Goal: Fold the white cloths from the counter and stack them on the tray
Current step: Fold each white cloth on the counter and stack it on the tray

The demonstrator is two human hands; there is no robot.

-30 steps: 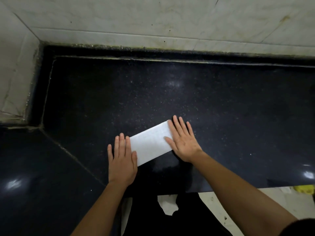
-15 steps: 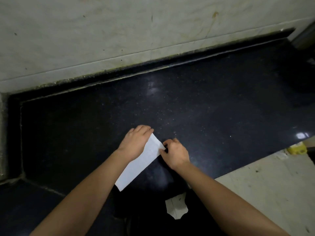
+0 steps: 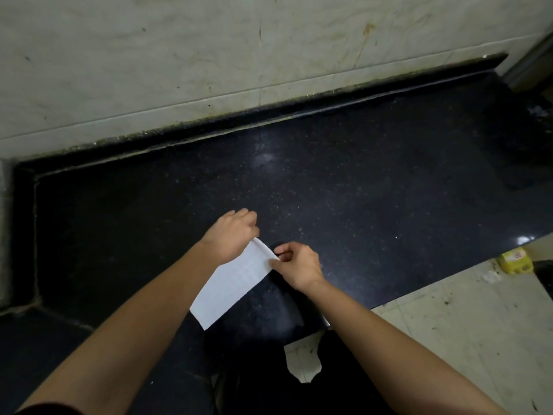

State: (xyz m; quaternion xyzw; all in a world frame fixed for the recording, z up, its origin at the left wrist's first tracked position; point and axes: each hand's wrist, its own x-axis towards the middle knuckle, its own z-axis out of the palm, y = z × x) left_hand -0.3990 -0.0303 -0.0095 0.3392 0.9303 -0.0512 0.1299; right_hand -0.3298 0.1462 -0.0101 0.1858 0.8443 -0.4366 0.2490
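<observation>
Holding a folded white cloth (image 3: 236, 283) by its far end on the near part of the black counter (image 3: 359, 190), slanted from far right to near left. With the left hand (image 3: 232, 233), gripping the far edge under curled fingers, knuckles up. With the right hand (image 3: 299, 265), pinching the far right corner between thumb and forefinger. Hard to tell whether lying flat or slightly lifted. Behind, a pale tiled wall (image 3: 209, 55); at right, on the floor (image 3: 449, 324), a small yellow object (image 3: 514, 260).
</observation>
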